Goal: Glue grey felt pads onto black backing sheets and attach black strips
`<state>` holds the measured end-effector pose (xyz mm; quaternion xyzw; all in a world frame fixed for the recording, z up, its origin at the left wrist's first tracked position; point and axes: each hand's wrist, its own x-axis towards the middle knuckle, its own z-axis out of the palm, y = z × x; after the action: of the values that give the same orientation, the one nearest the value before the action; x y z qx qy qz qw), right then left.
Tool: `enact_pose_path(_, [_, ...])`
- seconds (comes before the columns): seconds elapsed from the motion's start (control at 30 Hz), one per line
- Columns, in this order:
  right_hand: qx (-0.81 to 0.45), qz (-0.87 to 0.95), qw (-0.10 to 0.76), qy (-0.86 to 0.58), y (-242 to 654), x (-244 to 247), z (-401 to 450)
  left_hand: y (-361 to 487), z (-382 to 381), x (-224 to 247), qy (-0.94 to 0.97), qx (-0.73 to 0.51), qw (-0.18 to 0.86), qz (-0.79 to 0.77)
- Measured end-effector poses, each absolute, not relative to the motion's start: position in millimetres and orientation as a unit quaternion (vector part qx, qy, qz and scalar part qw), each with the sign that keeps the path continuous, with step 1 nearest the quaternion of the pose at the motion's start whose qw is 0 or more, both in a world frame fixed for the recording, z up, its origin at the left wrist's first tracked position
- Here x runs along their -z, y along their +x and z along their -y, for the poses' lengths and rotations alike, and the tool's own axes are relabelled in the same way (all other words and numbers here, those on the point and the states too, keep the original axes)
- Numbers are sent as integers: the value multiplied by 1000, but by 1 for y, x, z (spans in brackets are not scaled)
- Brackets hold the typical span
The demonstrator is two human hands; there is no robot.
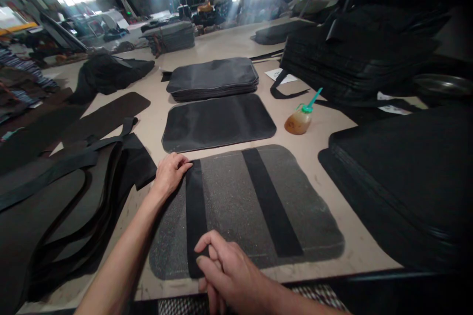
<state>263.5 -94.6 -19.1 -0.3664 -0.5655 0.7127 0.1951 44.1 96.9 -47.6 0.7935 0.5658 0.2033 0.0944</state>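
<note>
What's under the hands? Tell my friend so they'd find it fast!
On the tan worktable, see the row of dark pads. The nearest, under the left hand and right hand, is a speckled grey foam pad; only it has two black strips.

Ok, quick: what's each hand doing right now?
Left hand: curled over the edge of the grey foam pad, beside a black strap; no clear grip.
Right hand: half-closed on the strap's lower end; grip cannot be told.

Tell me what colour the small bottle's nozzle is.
The nozzle is teal green; the head view shows it best.
</note>
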Motion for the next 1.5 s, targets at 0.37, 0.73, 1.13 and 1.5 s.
enact_pose_path(0.37, [-732, 512, 218, -393, 256, 22, 100, 53, -87, 43, 821, -188, -16, -539])
enact_pose_path(0.73, [-668, 598, 172, -409, 243, 23, 105, 48, -60, 42, 862, -117, -49, -491])
enact_pose_path(1.13, [-441, 765, 84, -462, 243, 22, 105, 50, -55, 47, 856, -113, -76, -498])
enact_pose_path(1.5, [-249, 852, 18, -461, 241, 26, 115, 55, -55, 45, 849, -95, -73, -514])
